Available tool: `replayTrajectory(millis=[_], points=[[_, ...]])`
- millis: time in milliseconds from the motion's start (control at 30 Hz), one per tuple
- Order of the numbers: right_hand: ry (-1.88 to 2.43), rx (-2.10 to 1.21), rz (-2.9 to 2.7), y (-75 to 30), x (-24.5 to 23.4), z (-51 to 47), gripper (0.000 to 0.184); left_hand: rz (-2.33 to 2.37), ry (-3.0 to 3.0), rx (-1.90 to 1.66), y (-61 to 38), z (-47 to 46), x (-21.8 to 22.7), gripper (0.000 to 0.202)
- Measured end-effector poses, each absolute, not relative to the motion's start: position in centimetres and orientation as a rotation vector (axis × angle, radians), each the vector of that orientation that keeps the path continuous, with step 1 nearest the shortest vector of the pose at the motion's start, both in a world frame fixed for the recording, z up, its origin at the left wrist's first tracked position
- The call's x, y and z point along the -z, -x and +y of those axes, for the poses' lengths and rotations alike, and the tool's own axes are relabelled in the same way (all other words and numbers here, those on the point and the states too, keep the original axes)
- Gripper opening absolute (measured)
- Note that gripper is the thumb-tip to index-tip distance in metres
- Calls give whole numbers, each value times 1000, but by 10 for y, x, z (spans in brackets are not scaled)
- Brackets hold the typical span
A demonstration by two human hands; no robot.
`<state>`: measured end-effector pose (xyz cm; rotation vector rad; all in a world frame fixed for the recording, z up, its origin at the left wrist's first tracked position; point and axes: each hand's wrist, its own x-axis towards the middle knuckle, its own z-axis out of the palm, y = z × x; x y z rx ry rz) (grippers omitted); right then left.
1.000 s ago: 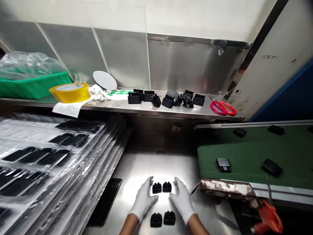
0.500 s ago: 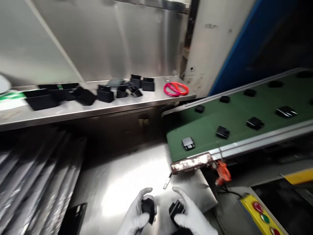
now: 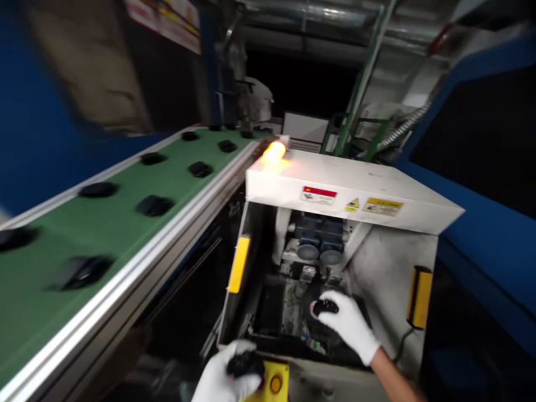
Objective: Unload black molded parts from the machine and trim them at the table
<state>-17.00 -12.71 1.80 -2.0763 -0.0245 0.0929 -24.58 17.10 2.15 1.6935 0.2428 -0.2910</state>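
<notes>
My left hand (image 3: 224,373), in a white glove, is closed on a black plastic part (image 3: 246,365). It is in front of the machine, partly over a yellow button box (image 3: 274,382). My right hand (image 3: 349,324), gloved in white too, reaches into the opening of the white machine (image 3: 355,173) and grips another black plastic part (image 3: 325,307). Motion blur hides the finer shape of both parts. Behind the right hand, two round grey discs (image 3: 320,254) sit inside the machine.
On the left runs a green conveyor belt (image 3: 117,223) carrying several black parts (image 3: 156,205). An orange lamp (image 3: 274,152) glows on the machine's top. Yellow strips (image 3: 239,265) flank the opening on both sides. Blue machinery (image 3: 489,111) stands at the right.
My view has swung right, from the steel bench and the belt's end to the white machine. My right hand has moved forward into its opening. Both hands still hold black parts.
</notes>
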Motion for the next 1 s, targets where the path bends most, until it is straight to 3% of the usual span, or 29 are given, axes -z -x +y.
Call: replayTrajectory(millis=[167, 300, 533, 833, 1000], points=[[2277, 88, -51, 80, -26, -217, 32, -207, -2117, 226, 73, 63, -32, 31], [2340, 17, -135, 47, -13, -224, 33, -309, -2215, 304, 9, 21, -18, 35], [2409, -111, -239, 27, -3, -224, 40, -373, -2356, 343, -4, 7, -1, 47], [2482, -197, -249, 24, 0, -222, 41, -393, -2431, 277, 5, 4, 10, 41], [2523, -196, -230, 32, -8, -221, 42, -388, -2533, 322, 9, 2, -10, 46]])
